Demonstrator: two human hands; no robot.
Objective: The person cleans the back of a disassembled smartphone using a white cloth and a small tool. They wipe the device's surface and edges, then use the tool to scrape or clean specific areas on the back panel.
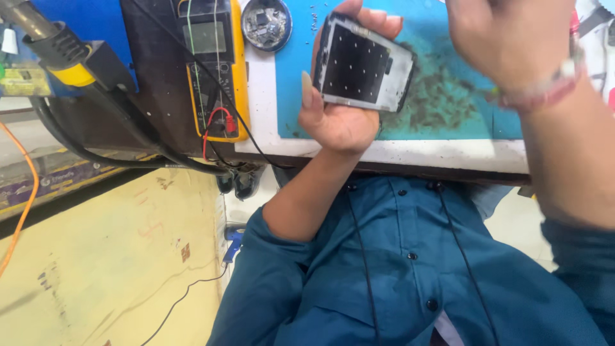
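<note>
Teal button shirt (410,269) nearest cam, below blue mat (448,102). Left hand (339,109) grips flat rectangular phone frame (364,64) over mat; right hand (512,38) above mat's right, blurred, grip can't tell. Yellow multimeter (214,64) w/ leads left of mat.

view: we have only one, the head camera | facing: we look steeply down over the chest to the bench edge (384,157) | distance: close, hands fill the upper frame | shared: nothing, single view
</note>
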